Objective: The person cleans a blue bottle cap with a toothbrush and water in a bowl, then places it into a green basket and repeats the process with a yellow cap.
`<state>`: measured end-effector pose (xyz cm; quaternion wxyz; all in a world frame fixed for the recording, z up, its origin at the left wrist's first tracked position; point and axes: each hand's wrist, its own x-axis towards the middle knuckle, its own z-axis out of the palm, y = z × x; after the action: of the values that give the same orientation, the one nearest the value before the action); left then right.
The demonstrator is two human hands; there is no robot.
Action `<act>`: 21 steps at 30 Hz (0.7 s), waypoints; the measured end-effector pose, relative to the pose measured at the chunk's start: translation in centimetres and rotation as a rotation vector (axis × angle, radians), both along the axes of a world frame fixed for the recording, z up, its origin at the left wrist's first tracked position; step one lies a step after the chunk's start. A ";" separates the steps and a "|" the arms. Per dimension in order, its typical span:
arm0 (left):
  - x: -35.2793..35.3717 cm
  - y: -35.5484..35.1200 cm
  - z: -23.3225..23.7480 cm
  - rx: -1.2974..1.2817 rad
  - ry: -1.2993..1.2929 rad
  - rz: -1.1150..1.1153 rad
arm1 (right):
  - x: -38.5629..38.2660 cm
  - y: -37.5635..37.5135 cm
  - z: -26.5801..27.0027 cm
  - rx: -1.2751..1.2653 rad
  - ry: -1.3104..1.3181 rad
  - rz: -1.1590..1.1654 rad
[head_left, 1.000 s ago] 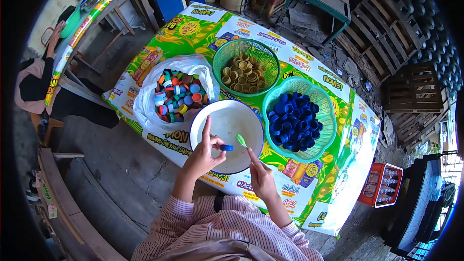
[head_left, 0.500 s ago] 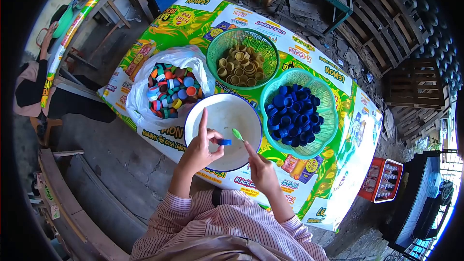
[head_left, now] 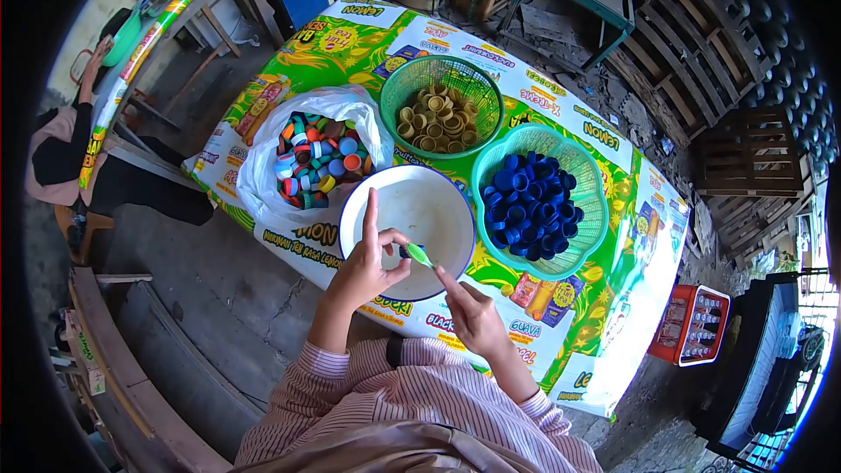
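Over the white enamel bowl (head_left: pixel 445 201), my left hand (head_left: pixel 368 264) pinches a dark blue bottle cap (head_left: pixel 405 252) between thumb and fingers, its index finger pointing up. My right hand (head_left: pixel 476 314) grips a small tool with a bright green, leaf-shaped end (head_left: pixel 419 254), index finger stretched along it. That green end overlaps the cap in this view. To the right, a scalloped turquoise basket (head_left: pixel 592 215) holds many blue caps (head_left: pixel 533 201). Behind the bowl stands a green mesh basket (head_left: pixel 486 79) with yellowish-brown caps (head_left: pixel 436 118).
A white plastic bag (head_left: pixel 258 153) of mixed-colour caps (head_left: pixel 328 158) lies open left of the bowl. A printed cover (head_left: pixel 517 96) lies over the table. Another person (head_left: pixel 57 158) sits at far left. A red crate (head_left: pixel 692 324) and wooden pallets (head_left: pixel 701 35) stand to the right.
The green end of the tool has moved down and left onto the blue cap. My right hand has shifted slightly, and the cap has turned, now partly covered.
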<state>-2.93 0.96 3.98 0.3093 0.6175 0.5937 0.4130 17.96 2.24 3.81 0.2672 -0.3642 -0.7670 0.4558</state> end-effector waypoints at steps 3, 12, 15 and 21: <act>0.1 -0.2 0.1 0.017 0.008 -0.002 | -0.2 0.1 -0.1 -0.030 -0.004 -0.068; 0.0 -0.6 0.1 0.006 0.044 0.014 | -0.4 -0.2 -0.3 0.045 -0.040 -0.109; -0.1 -0.8 0.3 0.014 0.026 0.023 | -0.4 -0.8 0.5 0.097 0.002 -0.067; -0.2 -1.1 0.3 0.071 0.044 0.019 | -0.5 -1.0 0.3 -0.007 0.003 -0.102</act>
<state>-3.09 -0.13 4.29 0.2701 0.6315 0.5912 0.4228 17.42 1.28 4.13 0.2898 -0.4030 -0.7455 0.4448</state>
